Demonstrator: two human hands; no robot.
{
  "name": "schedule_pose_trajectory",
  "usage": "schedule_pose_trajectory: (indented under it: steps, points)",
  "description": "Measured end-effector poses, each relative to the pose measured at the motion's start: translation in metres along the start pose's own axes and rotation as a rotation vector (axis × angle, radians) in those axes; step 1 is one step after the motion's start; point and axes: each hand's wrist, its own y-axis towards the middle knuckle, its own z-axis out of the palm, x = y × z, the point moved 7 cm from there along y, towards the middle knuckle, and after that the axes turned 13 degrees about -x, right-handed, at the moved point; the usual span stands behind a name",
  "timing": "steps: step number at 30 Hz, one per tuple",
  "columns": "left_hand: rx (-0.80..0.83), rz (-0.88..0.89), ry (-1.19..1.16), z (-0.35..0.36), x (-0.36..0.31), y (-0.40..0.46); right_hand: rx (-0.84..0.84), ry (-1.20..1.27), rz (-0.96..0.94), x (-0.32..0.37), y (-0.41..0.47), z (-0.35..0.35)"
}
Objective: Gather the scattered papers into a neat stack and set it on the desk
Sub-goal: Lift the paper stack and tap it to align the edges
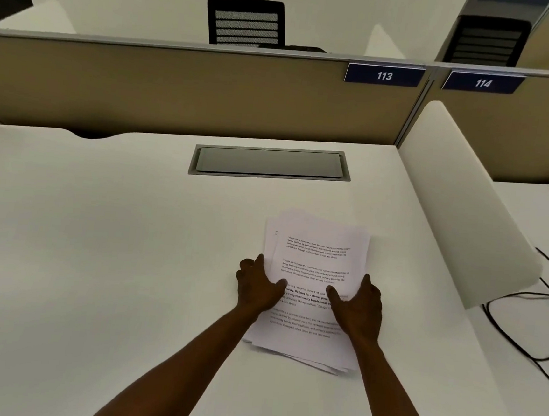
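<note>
Two hands' fingers pressing the sides of printed papers [313, 277], left hand [258, 287], right hand [359, 309], signs "113" [384, 75], "114" [482, 83]

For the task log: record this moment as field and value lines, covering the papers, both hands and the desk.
papers: stack of printed sheets, lying on the desk, edges not yet flush, corners fanned at the near and far ends
left hand: on the stack's left edge, thumb on the top sheet
right hand: on the stack's right side, thumb on the top sheet
desk: white, closed cable hatch beyond the stack
loose sheets elsewhere: none visible
desk label: 113
</note>
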Motion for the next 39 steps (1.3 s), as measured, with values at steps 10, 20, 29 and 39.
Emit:
schedule_pose_trajectory:
  steps: [10, 20, 29, 39]
  points:
    - [0.093, -0.448, -0.555, -0.002, 0.010, 0.019, -0.013, 0.033, 0.042, 0.004, 0.016, 0.001]
    - [0.161, -0.147, -0.403, -0.001, -0.011, 0.014, -0.009, -0.012, -0.001, 0.013, 0.011, 0.008]
    - [0.447, -0.474, -0.762, -0.008, 0.009, 0.014, 0.060, -0.045, -0.107, 0.021, 0.000, 0.021]
    - [0.608, -0.401, -1.176, -0.065, 0.053, -0.004, 0.579, 0.678, 0.425, 0.046, -0.029, 0.050]
